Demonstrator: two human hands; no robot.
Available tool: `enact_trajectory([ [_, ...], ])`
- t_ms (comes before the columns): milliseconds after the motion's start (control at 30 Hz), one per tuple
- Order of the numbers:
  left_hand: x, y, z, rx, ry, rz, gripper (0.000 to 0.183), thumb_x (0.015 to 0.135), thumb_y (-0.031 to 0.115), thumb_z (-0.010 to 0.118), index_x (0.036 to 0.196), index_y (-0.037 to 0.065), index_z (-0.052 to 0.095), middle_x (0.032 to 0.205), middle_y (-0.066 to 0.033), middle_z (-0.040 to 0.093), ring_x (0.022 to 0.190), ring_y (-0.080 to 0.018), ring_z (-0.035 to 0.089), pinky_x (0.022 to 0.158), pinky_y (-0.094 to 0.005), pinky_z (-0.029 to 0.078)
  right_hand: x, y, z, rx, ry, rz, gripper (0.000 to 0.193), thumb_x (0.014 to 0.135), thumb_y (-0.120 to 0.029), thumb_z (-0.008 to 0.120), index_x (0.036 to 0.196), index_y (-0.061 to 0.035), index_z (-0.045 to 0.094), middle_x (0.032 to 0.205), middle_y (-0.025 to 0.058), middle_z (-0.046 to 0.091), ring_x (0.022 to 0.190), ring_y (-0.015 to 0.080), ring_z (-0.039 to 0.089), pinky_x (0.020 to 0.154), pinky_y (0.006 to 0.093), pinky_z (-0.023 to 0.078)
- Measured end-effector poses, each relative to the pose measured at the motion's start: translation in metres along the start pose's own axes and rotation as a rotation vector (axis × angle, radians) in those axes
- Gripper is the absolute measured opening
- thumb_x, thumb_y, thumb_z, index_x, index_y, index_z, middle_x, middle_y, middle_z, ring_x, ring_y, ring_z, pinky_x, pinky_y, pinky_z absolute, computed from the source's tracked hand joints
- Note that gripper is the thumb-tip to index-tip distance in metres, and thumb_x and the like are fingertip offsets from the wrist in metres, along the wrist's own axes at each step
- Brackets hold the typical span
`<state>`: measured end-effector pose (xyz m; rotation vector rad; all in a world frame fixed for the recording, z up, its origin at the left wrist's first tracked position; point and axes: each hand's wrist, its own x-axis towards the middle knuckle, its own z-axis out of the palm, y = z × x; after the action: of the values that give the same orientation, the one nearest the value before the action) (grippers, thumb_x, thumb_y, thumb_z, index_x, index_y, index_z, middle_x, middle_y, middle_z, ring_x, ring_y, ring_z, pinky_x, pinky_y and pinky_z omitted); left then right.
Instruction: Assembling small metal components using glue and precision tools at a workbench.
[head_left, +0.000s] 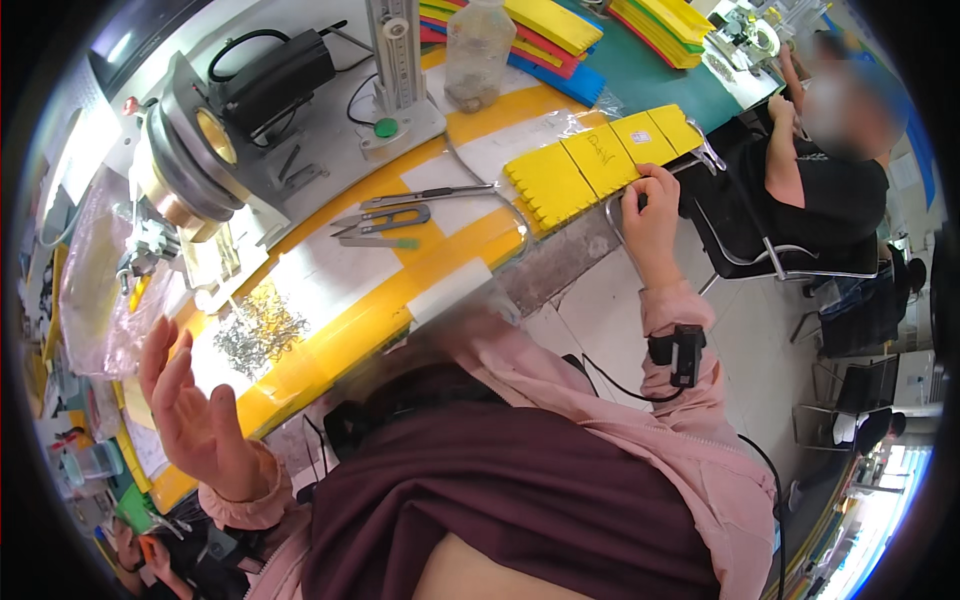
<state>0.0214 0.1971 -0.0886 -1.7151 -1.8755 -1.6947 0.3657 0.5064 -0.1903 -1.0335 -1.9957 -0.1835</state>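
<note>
Out on the left, the left hand [205, 425] hung with fingers and thumb spread, just beside a pile of small metal pieces [262, 330]! Over right, the right hand [652, 215] curled at the near edge of the yellow notched cards [595, 160], flat on the tabletop [350, 350]; whether it pinched them, I couldn't tell. Snips [405, 216] lay between!

One metal-parts heap [258, 334], one bottle [479, 58]

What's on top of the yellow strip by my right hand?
Dark handwriting, thin dark crosswise lines and a small white label show on the yellow strip. Your right hand hides part of its near edge.
</note>
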Motion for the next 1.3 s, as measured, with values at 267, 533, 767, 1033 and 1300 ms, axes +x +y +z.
enact_trajectory([
  [267, -0.018, -0.021, -0.067, 0.124, 0.254, 0.007, 0.030, 0.080, -0.002, 0.051, 0.109, -0.006, 0.049, 0.126, -0.0225, 0.039, 0.116, -0.0319, 0.040, 0.095, -0.0406, 0.035, 0.039, -0.046, -0.046, -0.172, -0.071, -0.139, 0.006, 0.066, -0.004, 0.064, 0.070, -0.0025, 0.059, 0.090, 0.0112, 0.062, 0.085, 0.0292, 0.055, 0.074, 0.0379, 0.043],
  [533, -0.036, -0.042, -0.074, 0.120, 0.288, -0.070, 0.028, 0.073, -0.008, 0.057, 0.100, -0.004, 0.053, 0.119, -0.0177, 0.045, 0.112, -0.0265, 0.043, 0.096, -0.0371, 0.034, 0.011, -0.251, 0.001, 0.856, -0.413, -0.092, 0.012, 0.072, 0.001, 0.059, 0.085, -0.0018, 0.060, 0.079, 0.0125, 0.061, 0.065, 0.0272, 0.058, 0.061, 0.0322, 0.046],
  [767, -0.055, -0.044, -0.092, 0.077, 0.280, -0.240, 0.024, 0.073, -0.006, 0.059, 0.097, -0.002, 0.055, 0.115, -0.0161, 0.048, 0.109, -0.0255, 0.046, 0.093, -0.0353, 0.036, 0.023, -0.288, 0.053, 0.826, -0.827, -0.129, 0.014, 0.073, -0.006, 0.058, 0.084, 0.0025, 0.058, 0.070, 0.0108, 0.058, 0.057, 0.0161, 0.053, 0.054, 0.0269, 0.042],
  [1033, -0.049, -0.047, -0.093, 0.083, 0.247, -0.248, 0.025, 0.071, -0.005, 0.060, 0.095, -0.001, 0.056, 0.111, -0.0148, 0.050, 0.106, -0.0251, 0.047, 0.092, -0.0345, 0.036, 0.042, -0.301, 0.066, 0.542, -1.065, -0.436, 0.010, 0.073, -0.009, 0.054, 0.070, -0.0005, 0.049, 0.067, 0.0141, 0.053, 0.064, 0.0284, 0.054, 0.059, 0.0359, 0.041],
  [1300, -0.023, -0.045, -0.070, 0.134, 0.092, -0.131, 0.025, 0.068, -0.004, 0.063, 0.091, 0.001, 0.058, 0.103, -0.0136, 0.052, 0.097, -0.0251, 0.051, 0.086, -0.0327, 0.040, 0.041, -0.295, 0.061, 0.612, -1.029, -0.419, 0.008, 0.075, -0.008, 0.052, 0.074, -0.0008, 0.050, 0.066, 0.0123, 0.052, 0.060, 0.0248, 0.051, 0.056, 0.0330, 0.041],
])
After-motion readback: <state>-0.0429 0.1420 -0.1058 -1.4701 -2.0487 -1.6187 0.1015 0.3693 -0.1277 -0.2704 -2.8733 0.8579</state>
